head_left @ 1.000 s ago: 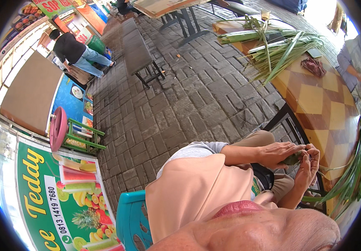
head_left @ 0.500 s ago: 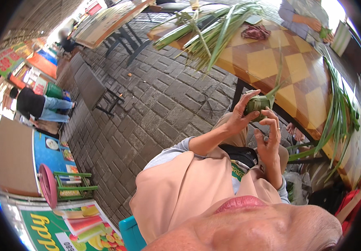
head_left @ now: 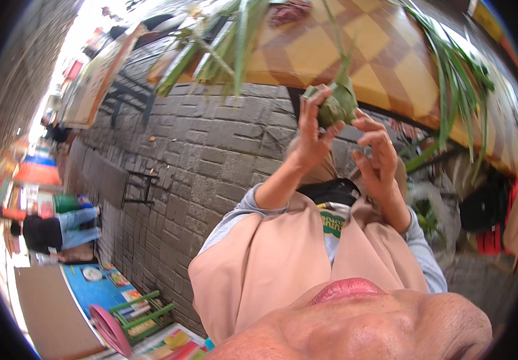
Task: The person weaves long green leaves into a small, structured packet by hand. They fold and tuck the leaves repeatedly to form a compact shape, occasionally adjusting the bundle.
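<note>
A woven palm-leaf pouch [head_left: 338, 103], green and rounded, is held up in front of me beside the table's near edge. Long leaf ends rise from its top. My left hand [head_left: 315, 129] grips it, fingers along its left side and thumb at its lower edge. Close by on the right is my right hand [head_left: 379, 150], its fingers bent and its thumb apart. Those fingertips reach the pouch's right edge; whether they press on it I cannot tell. Nothing shows between the right thumb and fingers.
A checkered wooden table [head_left: 307, 57] carries long green leaves [head_left: 229, 51] at left, a dark red bundle [head_left: 290, 12], and more leaf strips [head_left: 460, 78] hanging over its right edge. A clear plastic bag [head_left: 442, 222] lies below. Left are a bench [head_left: 97, 171] and another person [head_left: 46, 231].
The view has swung, so the table and pouch sit higher and further left. The pouch has turned, its side showing more. My left hand keeps its hold; the right stays beside it.
</note>
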`<state>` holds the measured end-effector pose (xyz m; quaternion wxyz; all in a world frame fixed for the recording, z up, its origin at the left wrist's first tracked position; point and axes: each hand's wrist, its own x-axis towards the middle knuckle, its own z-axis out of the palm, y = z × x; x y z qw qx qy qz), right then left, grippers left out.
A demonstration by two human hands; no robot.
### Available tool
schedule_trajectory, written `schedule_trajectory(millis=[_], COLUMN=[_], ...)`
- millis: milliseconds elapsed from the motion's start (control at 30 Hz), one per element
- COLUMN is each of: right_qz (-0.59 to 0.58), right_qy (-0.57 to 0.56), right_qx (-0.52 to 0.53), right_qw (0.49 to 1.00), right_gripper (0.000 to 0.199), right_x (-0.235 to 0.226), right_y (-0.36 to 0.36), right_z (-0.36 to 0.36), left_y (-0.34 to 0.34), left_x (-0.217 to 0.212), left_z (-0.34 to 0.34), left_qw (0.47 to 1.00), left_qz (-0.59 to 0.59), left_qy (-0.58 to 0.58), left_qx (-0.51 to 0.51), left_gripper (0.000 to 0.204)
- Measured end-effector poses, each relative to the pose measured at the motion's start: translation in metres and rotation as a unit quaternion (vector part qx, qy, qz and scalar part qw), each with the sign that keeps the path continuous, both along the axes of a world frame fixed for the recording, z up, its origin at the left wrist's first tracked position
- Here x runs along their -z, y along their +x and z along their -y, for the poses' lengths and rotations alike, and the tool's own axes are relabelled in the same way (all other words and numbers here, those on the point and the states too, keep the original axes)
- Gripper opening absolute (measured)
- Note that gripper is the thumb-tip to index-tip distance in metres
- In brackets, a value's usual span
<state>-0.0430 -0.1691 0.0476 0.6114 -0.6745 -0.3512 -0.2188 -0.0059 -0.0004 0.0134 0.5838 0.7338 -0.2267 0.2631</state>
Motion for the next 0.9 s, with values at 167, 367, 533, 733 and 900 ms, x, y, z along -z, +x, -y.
schedule_trajectory(millis=[167,367,533,733,900], right_qz=[0.014,0.028,0.035,-0.081,-0.217], right_qy=[-0.01,-0.03,-0.048,0.054,0.197], right_qx=[0.015,0.021,0.051,-0.045,-0.191], right_qw=[1.0,0.999,0.997,0.994,0.937], right_gripper=[0.026,0.028,0.028,0.028,0.028], right_x=[-0.008,-0.01,-0.015,-0.013,-0.014], right_y=[-0.003,-0.003,-0.005,-0.005,-0.006], right_z=[0.01,0.018,0.023,0.034,0.047], left_y=[-0.001,0.005,0.002,0.007,-0.001], left_x=[-0.022,-0.023,-0.029,-0.021,-0.018], left_z=[0.016,0.029,0.039,0.033,0.045], left_qw=[0.998,0.991,0.984,0.971,0.97], left_qz=[0.048,0.092,0.139,0.178,0.164], left_qy=[0.048,0.098,0.112,0.156,0.158], left_qx=[-0.015,-0.009,0.002,0.021,0.081], left_gripper=[0.062,0.058,0.055,0.053,0.053])
